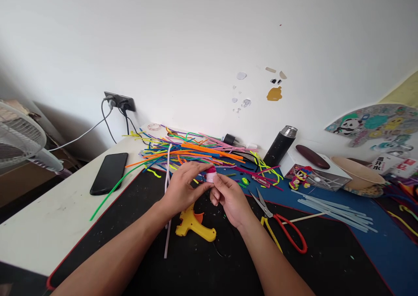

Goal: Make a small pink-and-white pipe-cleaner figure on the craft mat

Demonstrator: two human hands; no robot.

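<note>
A small pink and white piece [211, 175], seemingly wound from pipe cleaner, is held up above the black mat. My left hand [183, 185] grips it from the left between thumb and fingers. From the right, my right hand [230, 196] pinches its lower edge with thumb and curled fingers. Part of the piece is hidden by the fingers. Just below the hands lies a yellow glue gun [194, 226] with an orange trigger. Pale pipe cleaners [167, 239] run lengthwise beside my left wrist.
Many coloured pipe cleaners [196, 149] are heaped behind the hands. Red-handled scissors [277, 220] lie open at right, near glue sticks [336, 211]. A phone [109, 174] rests at left. A black flask [281, 146] and a small pipe-cleaner figure [299, 178] stand back right.
</note>
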